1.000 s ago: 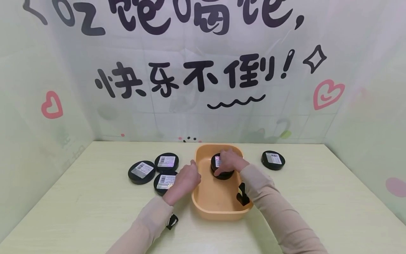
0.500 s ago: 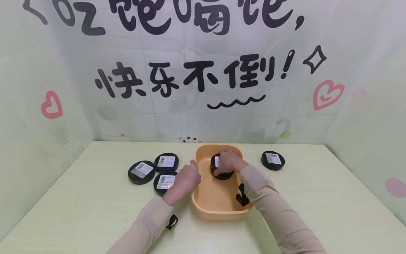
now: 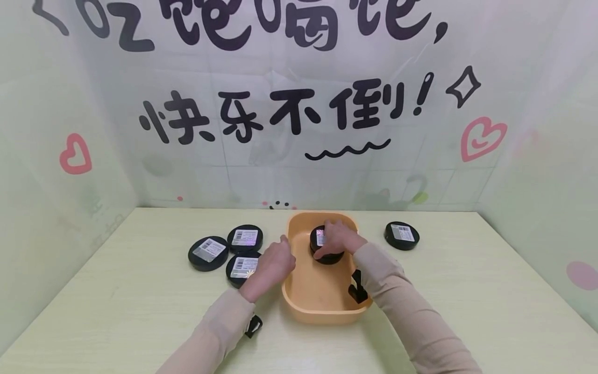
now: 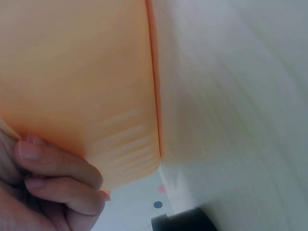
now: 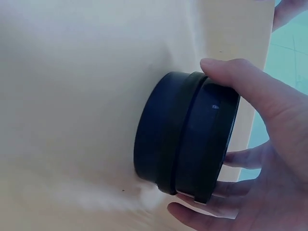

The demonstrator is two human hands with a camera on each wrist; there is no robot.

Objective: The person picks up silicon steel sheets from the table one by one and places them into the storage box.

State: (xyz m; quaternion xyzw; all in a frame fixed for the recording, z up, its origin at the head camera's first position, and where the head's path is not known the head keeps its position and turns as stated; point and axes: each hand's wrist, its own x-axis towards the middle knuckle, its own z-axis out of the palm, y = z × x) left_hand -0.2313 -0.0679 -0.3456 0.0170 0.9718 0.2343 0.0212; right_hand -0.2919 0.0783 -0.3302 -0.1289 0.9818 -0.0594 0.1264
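An orange plastic basin stands in the middle of the table. My left hand grips its left rim, and in the left wrist view curled fingers show beside the basin wall. Inside the basin, my right hand holds a black round case with a label on top. Seen from the right wrist, the thumb and fingers go round this upper case, which sits on a second black round case on the basin floor. The right hand covers part of the upper case.
Left of the basin lie three black round cases with white labels, one of them the far-left case. Another labelled case lies to the right. A printed curtain hangs behind the pale table.
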